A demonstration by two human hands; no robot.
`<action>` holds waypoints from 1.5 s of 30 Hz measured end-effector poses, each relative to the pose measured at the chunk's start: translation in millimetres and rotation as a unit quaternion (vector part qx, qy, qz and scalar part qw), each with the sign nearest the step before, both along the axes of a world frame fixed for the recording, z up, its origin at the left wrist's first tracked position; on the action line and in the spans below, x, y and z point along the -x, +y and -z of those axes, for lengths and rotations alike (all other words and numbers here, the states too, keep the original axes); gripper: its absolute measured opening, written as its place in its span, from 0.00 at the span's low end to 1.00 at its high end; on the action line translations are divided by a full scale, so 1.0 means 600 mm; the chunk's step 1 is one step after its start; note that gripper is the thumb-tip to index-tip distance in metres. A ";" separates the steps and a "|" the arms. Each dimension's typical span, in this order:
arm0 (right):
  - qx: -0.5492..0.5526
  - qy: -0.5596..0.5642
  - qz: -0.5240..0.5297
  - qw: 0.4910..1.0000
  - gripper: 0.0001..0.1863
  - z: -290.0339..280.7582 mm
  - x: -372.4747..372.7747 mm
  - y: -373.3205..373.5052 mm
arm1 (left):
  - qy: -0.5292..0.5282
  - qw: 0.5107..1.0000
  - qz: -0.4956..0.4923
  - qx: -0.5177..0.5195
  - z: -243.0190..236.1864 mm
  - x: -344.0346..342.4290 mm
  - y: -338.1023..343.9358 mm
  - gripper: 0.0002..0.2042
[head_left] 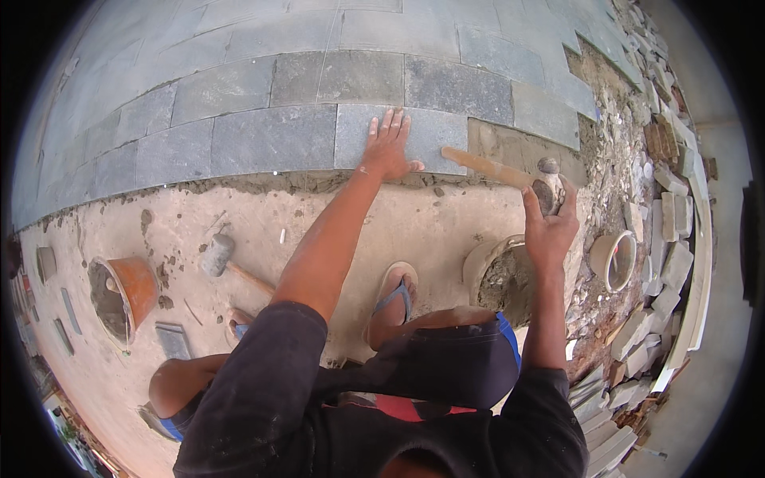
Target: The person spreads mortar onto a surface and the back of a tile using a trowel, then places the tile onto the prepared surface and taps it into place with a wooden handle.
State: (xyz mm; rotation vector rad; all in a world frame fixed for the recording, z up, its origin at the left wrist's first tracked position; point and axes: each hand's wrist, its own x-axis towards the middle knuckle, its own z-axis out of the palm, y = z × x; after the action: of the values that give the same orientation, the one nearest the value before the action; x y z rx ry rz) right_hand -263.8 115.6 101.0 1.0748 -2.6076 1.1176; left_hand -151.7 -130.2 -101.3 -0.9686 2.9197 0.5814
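Observation:
My left hand (388,147) lies flat with fingers spread on a grey stone paving slab (438,127), at the near edge of the laid rows. In my right hand (551,231) is a wooden-handled hammer (490,167), gripped around its grey, mortar-smeared head. Its handle points left, with the end over the right part of that slab. Right of the slab lies a bed of wet mortar (510,143). Below my right hand, a bucket of mortar (506,279) stands partly behind my forearm and knee.
At left are an orange bucket (137,291) and a mallet (217,255) lying on the concrete. Another round bucket (613,261) stands at right, near rubble and piled stone offcuts (677,267). A string line (323,68) crosses the laid slabs. My sandalled foot (396,295) is below the slab edge.

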 end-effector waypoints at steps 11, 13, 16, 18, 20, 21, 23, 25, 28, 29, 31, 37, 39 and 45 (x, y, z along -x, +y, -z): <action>0.020 0.007 -0.008 1.000 0.25 0.003 -0.009 -0.004 | 0.015 1.000 0.002 0.009 0.002 -0.001 0.006 0.54; -0.027 -0.030 -0.021 0.999 0.25 0.005 -0.001 -0.010 | 0.002 1.000 0.002 0.001 0.008 -0.008 0.013 0.54; -0.002 0.024 -0.029 0.999 0.24 -0.007 0.013 -0.023 | 0.009 1.000 0.000 0.002 -0.001 0.000 0.007 0.54; 0.047 0.022 -0.030 0.998 0.24 -0.020 -0.004 -0.042 | 0.013 1.000 -0.002 0.005 0.003 -0.001 0.009 0.54; 0.067 0.027 -0.048 0.996 0.25 -0.031 -0.010 -0.064 | 0.022 1.000 -0.008 0.017 0.005 -0.003 0.009 0.54; 0.074 0.012 -0.063 0.995 0.25 -0.034 -0.014 -0.077 | 0.021 1.000 -0.009 0.014 0.006 -0.004 0.009 0.54; 0.089 -0.021 -0.097 0.991 0.26 -0.034 -0.036 -0.112 | 0.018 1.000 -0.015 0.008 0.010 -0.012 0.005 0.54; 0.095 0.020 -0.129 0.987 0.26 -0.039 -0.058 -0.140 | 0.018 1.000 -0.012 0.004 0.004 -0.007 0.008 0.54; 0.086 -0.037 -0.174 0.980 0.28 -0.013 -0.087 -0.172 | -0.012 0.999 -0.007 -0.034 -0.010 0.001 0.010 0.54; 0.055 -0.046 -0.189 0.979 0.28 -0.004 -0.097 -0.183 | -0.025 0.998 -0.006 -0.052 -0.013 0.002 0.011 0.54; 0.004 -0.044 -0.207 0.977 0.28 -0.001 -0.111 -0.190 | 0.027 1.000 -0.003 -0.011 0.008 0.009 0.012 0.54; 0.028 -0.026 -0.218 0.975 0.28 0.005 -0.133 -0.177 | 0.082 0.995 -0.017 0.058 0.063 0.000 0.005 0.50; -0.071 -0.061 -0.223 0.970 0.29 -0.001 -0.126 -0.168 | 0.056 0.998 -0.006 0.042 0.029 0.002 0.014 0.54; 0.067 -0.059 -0.202 0.975 0.28 0.015 -0.135 -0.148 | 0.076 0.994 -0.029 0.073 0.054 0.003 0.006 0.54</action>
State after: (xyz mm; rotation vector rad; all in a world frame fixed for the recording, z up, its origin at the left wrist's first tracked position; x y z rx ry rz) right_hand -182.8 26.8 91.8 1.5980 -2.4135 1.4522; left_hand -153.7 -126.6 -133.7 -1.0733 3.1160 0.4688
